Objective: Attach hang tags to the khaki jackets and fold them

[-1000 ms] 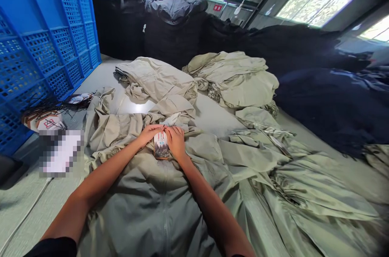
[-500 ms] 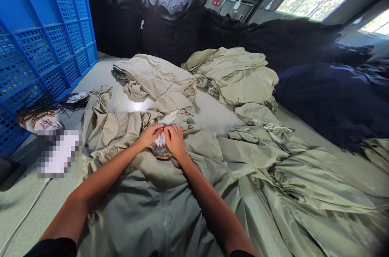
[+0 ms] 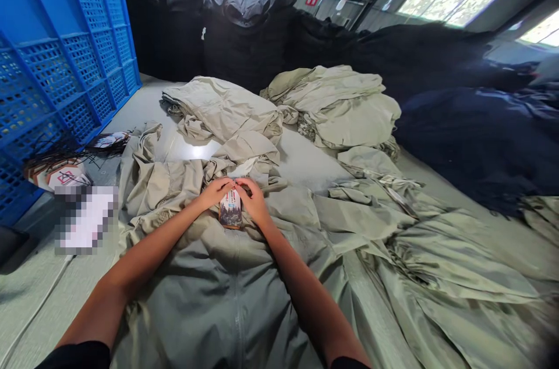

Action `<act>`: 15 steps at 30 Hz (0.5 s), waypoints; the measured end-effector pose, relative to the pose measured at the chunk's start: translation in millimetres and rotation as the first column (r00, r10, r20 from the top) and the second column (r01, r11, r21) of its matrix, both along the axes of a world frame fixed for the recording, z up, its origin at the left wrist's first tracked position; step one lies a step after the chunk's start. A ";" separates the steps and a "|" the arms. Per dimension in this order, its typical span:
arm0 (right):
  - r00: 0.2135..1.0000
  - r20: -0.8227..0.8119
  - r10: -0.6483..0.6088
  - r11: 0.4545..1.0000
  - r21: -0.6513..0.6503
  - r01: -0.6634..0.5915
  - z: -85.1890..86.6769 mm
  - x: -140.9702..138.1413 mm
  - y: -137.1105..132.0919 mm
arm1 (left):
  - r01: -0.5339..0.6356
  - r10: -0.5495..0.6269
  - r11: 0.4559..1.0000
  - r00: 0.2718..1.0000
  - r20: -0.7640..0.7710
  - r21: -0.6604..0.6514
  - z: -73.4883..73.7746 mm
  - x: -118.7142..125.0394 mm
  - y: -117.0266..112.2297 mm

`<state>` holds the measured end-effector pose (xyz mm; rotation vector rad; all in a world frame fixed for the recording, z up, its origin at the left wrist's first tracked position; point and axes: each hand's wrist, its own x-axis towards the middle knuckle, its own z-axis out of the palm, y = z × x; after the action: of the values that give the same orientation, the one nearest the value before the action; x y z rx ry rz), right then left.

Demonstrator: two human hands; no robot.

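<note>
A printed hang tag [image 3: 230, 215], with a dark forest picture on its lower half, lies on the collar area of a grey-green zipped jacket [image 3: 192, 281] spread in front of me. My left hand [image 3: 216, 192] pinches at the tag's upper end from the left. Close against it, the fingertips of my right hand [image 3: 252, 199] are pressed together at the same spot. Whatever cord runs between the fingertips is too small to make out. Both forearms rest low over the jacket.
On the left stands a blue plastic crate [image 3: 65, 37], with a stack of hang tags [image 3: 67, 176] with black strings before it. Folded khaki garments [image 3: 227, 104] and a second khaki pile [image 3: 340, 107] lie beyond. More green garments [image 3: 437, 252] spread rightward; dark garment heaps [image 3: 476, 142] stand behind.
The right hand's fingers have lifted and shifted slightly at the top of the tag, leaving more of its printed face showing. The left hand has barely moved.
</note>
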<state>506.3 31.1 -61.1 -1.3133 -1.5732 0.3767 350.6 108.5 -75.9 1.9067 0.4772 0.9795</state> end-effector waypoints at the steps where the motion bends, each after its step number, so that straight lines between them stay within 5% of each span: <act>1: 0.999 -0.031 0.030 0.999 -0.014 -0.031 0.9 0.7 -0.2 | 0.015 -0.015 0.999 1.000 0.016 -0.040 1.4 -1.0 -0.6; 7: 0.982 -0.184 0.029 0.996 -0.080 -0.045 -1.3 4.2 1.2 | 0.058 -0.049 0.962 0.998 0.037 -0.266 3.9 -5.1 0.3; 15: 0.983 -0.182 -0.009 0.998 -0.070 -0.003 -5.5 3.7 3.3 | 0.152 -0.111 0.878 0.987 0.117 -0.453 3.3 -5.4 4.4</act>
<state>510.1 34.4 -66.6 -1.2959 -1.4160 0.5389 345.2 112.9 -72.6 1.4398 0.4731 0.7721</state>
